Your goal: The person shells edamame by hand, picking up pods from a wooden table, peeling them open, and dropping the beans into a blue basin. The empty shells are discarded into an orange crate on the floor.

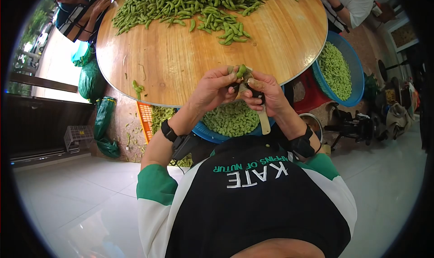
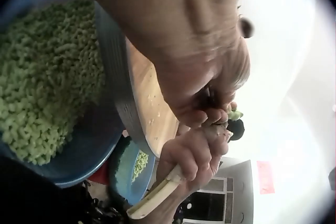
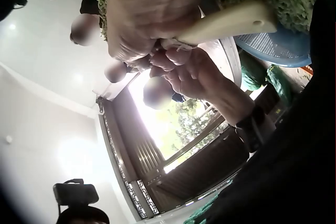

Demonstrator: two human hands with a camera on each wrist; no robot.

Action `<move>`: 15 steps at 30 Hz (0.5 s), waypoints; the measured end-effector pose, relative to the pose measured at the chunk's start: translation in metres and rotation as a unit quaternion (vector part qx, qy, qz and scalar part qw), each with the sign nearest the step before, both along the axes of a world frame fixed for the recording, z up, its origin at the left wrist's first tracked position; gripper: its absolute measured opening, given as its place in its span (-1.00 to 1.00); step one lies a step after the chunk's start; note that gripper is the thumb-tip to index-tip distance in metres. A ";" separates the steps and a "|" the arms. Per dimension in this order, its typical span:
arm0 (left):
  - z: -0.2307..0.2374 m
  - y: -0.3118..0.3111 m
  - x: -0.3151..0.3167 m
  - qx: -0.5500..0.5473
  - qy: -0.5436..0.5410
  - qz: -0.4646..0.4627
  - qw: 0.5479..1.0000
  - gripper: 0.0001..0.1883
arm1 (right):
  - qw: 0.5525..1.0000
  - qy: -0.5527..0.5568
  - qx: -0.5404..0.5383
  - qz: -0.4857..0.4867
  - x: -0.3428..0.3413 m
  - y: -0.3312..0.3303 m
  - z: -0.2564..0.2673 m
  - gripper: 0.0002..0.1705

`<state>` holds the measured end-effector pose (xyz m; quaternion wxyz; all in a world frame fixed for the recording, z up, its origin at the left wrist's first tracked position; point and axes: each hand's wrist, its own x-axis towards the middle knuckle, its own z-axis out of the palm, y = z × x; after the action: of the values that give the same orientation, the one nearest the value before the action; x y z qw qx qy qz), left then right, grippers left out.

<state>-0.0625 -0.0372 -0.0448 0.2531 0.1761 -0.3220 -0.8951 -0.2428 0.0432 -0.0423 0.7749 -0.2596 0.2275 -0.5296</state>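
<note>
My left hand (image 1: 217,87) pinches a green soybean pod (image 1: 242,71) between thumb and fingers, over the near edge of the table. Close against it, my right hand (image 1: 267,89) grips a tool by its cream handle (image 1: 264,122), which points down toward me. In the right wrist view the handle (image 3: 231,22) shows a small hole at its end. Fingers hide the tool's working end. Both hands meet at the pod, thumbs uppermost. Below them, shelled green beans (image 1: 233,120) fill a blue basin (image 2: 79,169).
The round wooden table (image 1: 167,63) bears a large heap of pods (image 1: 181,4) at its far side. Another blue basin (image 1: 357,72) of beans stands at the right. An orange crate (image 1: 144,120) and green sacks (image 1: 92,81) are on the left. Two other people sit across.
</note>
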 end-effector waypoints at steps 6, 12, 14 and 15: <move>0.011 0.006 -0.002 -0.011 -0.053 0.024 0.998 -0.81 | 0.998 -0.049 0.038 -0.004 0.003 0.000 0.001 -0.71; -0.002 0.002 -0.004 -0.195 -0.163 0.062 0.965 -0.87 | 0.996 -0.004 0.074 -0.054 0.006 -0.001 -0.001 -0.71; -0.002 0.007 -0.004 -0.378 -0.230 0.113 0.890 -0.88 | 0.994 -0.015 0.090 -0.060 0.007 -0.001 -0.004 -0.68; 0.000 0.008 -0.004 -0.544 -0.286 0.158 0.773 -0.87 | 0.994 -0.023 0.095 -0.053 0.006 -0.001 -0.007 -0.72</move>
<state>-0.0667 -0.0289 -0.0448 0.3411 0.3048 -0.7806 -0.4260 -0.2365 0.0423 -0.0490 0.7721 -0.1596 0.2723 -0.5517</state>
